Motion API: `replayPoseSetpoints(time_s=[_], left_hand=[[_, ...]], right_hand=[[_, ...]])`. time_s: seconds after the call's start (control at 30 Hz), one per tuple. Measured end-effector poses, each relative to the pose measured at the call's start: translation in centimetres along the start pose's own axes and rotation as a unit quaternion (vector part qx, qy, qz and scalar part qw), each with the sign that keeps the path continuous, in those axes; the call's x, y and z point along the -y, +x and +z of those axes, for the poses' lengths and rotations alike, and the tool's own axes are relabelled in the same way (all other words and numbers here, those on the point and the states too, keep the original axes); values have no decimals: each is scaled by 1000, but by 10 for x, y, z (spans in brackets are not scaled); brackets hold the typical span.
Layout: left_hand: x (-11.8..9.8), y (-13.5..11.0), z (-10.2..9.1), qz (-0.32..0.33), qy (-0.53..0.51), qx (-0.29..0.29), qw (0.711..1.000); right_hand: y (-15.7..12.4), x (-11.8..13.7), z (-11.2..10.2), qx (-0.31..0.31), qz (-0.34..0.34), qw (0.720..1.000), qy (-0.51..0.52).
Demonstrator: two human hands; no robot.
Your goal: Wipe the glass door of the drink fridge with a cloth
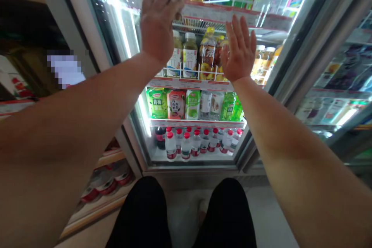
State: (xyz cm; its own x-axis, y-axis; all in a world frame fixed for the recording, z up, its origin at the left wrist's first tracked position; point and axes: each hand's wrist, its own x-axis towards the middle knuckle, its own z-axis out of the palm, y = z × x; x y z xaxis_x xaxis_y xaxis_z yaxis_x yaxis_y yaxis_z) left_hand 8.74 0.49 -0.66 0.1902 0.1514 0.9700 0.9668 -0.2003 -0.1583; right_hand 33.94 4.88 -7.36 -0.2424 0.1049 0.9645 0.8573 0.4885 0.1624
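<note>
I face an open drinks fridge (290,21). My left hand (159,21) is raised to the red-edged price strip (221,13) of an upper shelf. Its fingers are curled shut around something small that I cannot make out. My right hand (240,52) is held up flat, fingers stretched out and empty, in front of a row of tea bottles (190,54). One yellow-capped bottle (207,52) stands just left of that hand. Below are green and pink cartons (176,104), then red-capped water bottles (186,145) on the bottom shelf.
The glass fridge door (110,27) stands swung open at the left. A second closed glass-door fridge (343,81) is on the right. A low wooden rack with bottles (107,182) stands at the left. My knees in black trousers (145,217) show at the bottom.
</note>
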Motion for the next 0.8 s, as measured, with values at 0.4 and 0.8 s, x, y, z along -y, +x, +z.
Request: replayPoseSetpoints(time_s=[0.4, 0.8], left_hand=[[-92, 0, 20, 146, -118, 6, 982], [-67, -17, 13, 185, -43, 29, 981]], right_hand=[[2, -1, -1, -25, 11, 999, 34], [0, -6, 0, 2, 24, 999, 33]])
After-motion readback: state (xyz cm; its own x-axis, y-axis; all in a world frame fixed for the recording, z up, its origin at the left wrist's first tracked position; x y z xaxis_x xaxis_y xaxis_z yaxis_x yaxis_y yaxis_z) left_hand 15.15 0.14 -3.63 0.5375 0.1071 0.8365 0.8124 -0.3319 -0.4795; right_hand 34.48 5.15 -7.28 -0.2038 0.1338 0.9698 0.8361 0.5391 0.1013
